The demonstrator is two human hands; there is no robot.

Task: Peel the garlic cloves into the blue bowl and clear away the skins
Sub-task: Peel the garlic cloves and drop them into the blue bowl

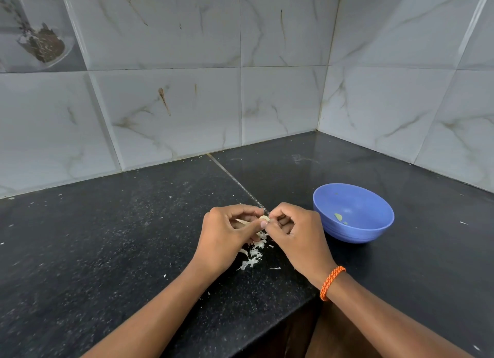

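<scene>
Both forearms reach in from the lower edge toward the middle of the black counter (112,237), where the two hands meet fingertip to fingertip. The left hand (230,237), coming in from 7 o'clock, has its fingers curled and its thumb and forefinger pinching a garlic clove (264,218); a pale strip of skin pokes out under its curled fingers. The right hand (296,232), coming in from 5 o'clock with an orange braided band (331,282) on its wrist, is also curled, its thumb and forefinger tips nipping the same clove from the other side. The clove is held just above the counter between the two hands. Directly below them, at 6 o'clock from the clove, lies a small heap of white garlic skins (252,256). The blue bowl (374,229) stands on the counter at 3 o'clock from the right hand, near it but apart, with a few small greenish bits inside.
</scene>
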